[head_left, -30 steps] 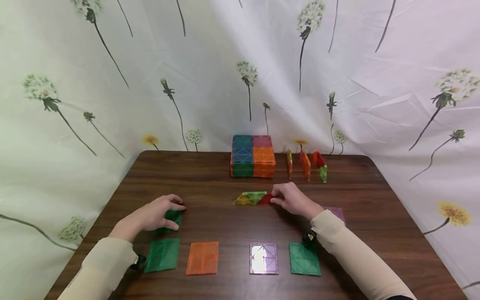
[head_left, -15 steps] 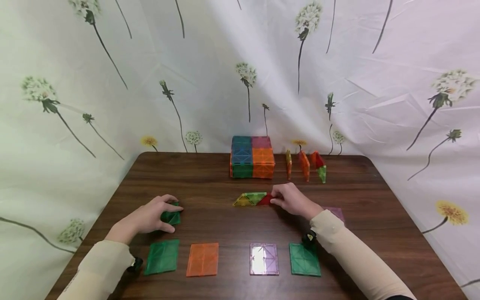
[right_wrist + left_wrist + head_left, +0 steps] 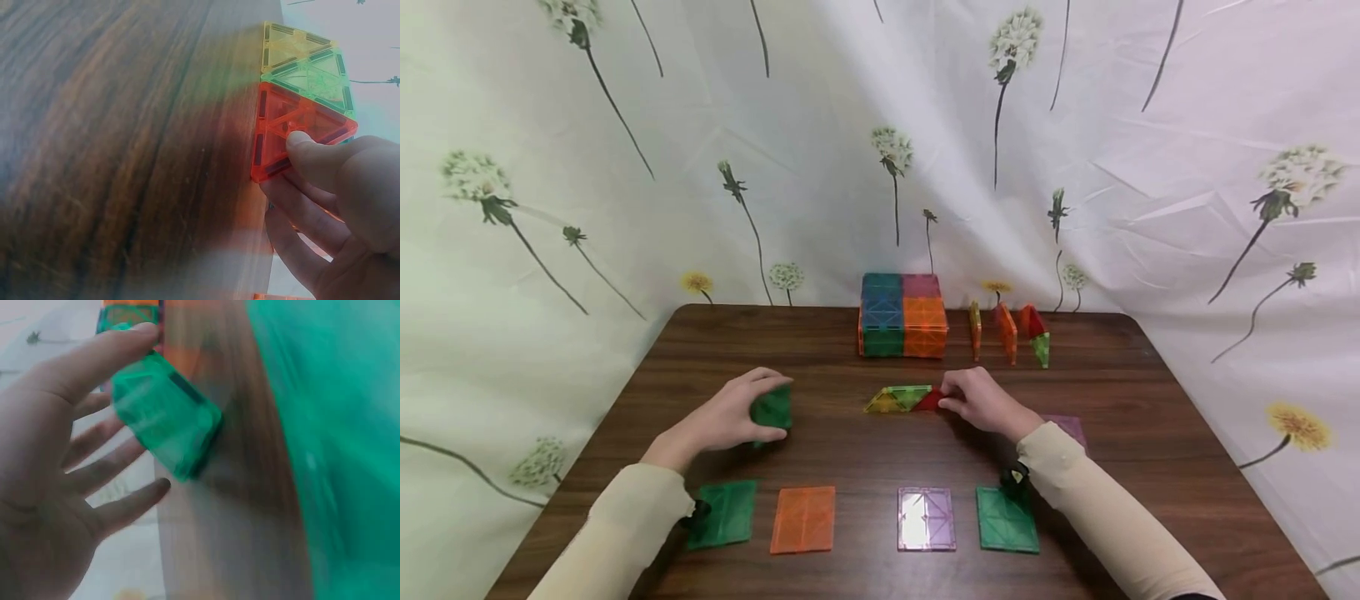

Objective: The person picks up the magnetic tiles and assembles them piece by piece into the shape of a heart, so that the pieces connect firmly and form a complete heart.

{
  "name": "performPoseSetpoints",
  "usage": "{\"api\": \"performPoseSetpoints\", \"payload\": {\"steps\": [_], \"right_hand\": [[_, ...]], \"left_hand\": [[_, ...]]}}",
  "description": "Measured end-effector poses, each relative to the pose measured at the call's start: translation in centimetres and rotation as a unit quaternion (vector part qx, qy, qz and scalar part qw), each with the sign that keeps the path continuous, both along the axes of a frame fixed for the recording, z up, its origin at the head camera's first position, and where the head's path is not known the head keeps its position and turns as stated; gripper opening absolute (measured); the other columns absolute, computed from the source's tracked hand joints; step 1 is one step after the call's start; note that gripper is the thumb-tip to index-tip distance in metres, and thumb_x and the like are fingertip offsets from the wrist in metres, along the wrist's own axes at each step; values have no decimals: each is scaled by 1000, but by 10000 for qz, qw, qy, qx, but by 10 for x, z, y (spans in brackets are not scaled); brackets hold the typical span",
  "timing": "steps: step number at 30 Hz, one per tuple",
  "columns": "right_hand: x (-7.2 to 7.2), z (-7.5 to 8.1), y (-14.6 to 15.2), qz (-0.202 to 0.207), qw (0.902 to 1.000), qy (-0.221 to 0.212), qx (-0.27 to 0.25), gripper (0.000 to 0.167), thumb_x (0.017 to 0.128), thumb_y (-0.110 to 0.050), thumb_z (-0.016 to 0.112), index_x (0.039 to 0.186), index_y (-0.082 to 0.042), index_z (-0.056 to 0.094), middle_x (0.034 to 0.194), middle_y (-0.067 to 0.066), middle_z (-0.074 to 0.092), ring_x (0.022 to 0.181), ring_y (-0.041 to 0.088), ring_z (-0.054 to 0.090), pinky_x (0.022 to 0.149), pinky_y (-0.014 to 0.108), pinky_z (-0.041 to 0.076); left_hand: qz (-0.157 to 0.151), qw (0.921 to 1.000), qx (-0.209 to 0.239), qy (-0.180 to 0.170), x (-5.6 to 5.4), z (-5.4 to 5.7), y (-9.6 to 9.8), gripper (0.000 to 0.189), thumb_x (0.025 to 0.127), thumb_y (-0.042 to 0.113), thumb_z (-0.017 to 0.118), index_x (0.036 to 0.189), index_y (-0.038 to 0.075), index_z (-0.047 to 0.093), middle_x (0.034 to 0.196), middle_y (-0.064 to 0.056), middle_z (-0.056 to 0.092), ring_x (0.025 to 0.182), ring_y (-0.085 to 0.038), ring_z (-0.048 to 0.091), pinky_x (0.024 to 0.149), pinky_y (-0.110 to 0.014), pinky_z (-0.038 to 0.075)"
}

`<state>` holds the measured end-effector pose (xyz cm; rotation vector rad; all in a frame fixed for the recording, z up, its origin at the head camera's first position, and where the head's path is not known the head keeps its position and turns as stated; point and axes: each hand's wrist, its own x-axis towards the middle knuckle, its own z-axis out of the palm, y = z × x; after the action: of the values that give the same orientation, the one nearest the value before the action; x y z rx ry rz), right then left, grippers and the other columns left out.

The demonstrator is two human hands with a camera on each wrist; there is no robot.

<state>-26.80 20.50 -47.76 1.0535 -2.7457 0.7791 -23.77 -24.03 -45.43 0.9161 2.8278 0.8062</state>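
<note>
My left hand (image 3: 726,417) holds a green translucent magnetic tile (image 3: 772,406) between thumb and fingers. In the left wrist view this magnetic tile (image 3: 165,419) looks tilted and somewhat blurred. Right of it, a strip of triangular magnetic tiles stands on edge: a yellow one (image 3: 886,402), a green one (image 3: 910,395) and a red one (image 3: 929,399). At the red end, my right hand (image 3: 981,402) pinches the red triangle (image 3: 300,115), thumb on its near face. Its other fingers lie partly hidden behind the strip.
A box of coloured tiles (image 3: 902,317) stands at the back of the brown table (image 3: 820,450), with several upright tiles (image 3: 1009,333) to its right. Along the front lie green (image 3: 726,512), orange (image 3: 803,519), purple (image 3: 927,518) and green squares (image 3: 1007,519). Another purple tile (image 3: 1067,429) lies near the right sleeve.
The left hand has moved right and away from me, carrying the green magnetic tile towards the strip. My right hand stays on the red triangle.
</note>
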Motion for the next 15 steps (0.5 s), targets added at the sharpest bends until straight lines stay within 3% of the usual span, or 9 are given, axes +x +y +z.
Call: {"api": "performPoseSetpoints", "payload": {"steps": [6,15], "right_hand": [[-1,-1,-2,-41,10000,-11,-11,16,93,-8,82,85,-16,69,82,-5,72,71,6,64,69,29,56],[-1,1,-1,-36,10000,-64,30,14,94,-9,81,86,-15,70,82,-5,71,70,5,62,68,28,55]], "left_hand": [[-206,9985,507,-47,-10,3,34,79,86,27,90,152,6,53,146,-12,54,131,-34,58,103,-57,52],[-605,9942,876,-172,-18,-1,72,78,87,30,88,153,8,52,148,-11,52,133,-36,56,105,-59,50]]}}
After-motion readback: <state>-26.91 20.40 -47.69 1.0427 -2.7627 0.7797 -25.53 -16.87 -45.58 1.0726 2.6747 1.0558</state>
